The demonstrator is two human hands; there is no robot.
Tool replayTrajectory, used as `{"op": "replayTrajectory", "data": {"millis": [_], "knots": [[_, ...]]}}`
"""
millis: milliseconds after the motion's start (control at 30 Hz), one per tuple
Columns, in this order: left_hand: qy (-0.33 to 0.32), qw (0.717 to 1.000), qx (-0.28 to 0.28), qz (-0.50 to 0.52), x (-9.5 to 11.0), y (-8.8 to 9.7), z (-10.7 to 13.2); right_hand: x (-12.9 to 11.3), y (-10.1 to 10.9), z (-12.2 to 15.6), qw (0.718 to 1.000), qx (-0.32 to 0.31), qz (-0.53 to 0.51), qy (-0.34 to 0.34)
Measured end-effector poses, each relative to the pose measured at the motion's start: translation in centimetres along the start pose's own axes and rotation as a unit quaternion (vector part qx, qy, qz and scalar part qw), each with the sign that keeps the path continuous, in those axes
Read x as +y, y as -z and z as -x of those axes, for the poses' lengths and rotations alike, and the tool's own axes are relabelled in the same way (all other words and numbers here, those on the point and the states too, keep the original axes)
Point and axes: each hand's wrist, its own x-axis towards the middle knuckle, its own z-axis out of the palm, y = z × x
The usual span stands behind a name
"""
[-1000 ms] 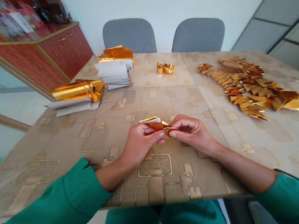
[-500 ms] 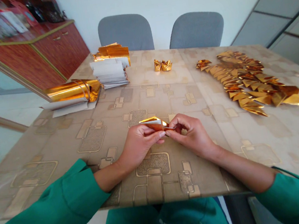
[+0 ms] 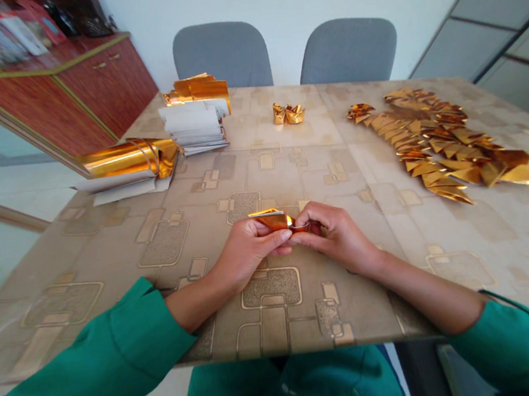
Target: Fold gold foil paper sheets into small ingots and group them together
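Left hand (image 3: 248, 252) and right hand (image 3: 341, 235) pinch one folded gold paper (image 3: 272, 221)

Thumbs and fingers close on it from both ends, the left at its broader flap, the right at its narrower end, thumb tips almost meeting. It sits over the near half of the patterned table (image 3: 295, 178). Farther off to the left are a banded gold bundle (image 3: 119, 159) and a stack of sheets (image 3: 194, 126); small gold shapes (image 3: 289, 114) stand toward the far edge, and folded gold pieces (image 3: 436, 145) spread at the right. Packages (image 3: 25, 34) on the cabinet (image 3: 107, 92) are blurred, their contents unreadable.
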Motion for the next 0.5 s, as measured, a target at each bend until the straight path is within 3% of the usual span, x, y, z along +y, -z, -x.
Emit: {"op": "replayTrajectory", "data": {"millis": [200, 500], "knots": [[0.007, 0.999, -0.050, 0.017, 0.12, 0.59, -0.09, -0.12, 0.37, -0.09, 0.999, 0.017, -0.021, -0.029], [-0.032, 0.998, -0.051, -0.021, 0.21, 0.22, 0.03, -0.50, 0.20, 0.25, 0.998, 0.036, 0.042, -0.010]]}}
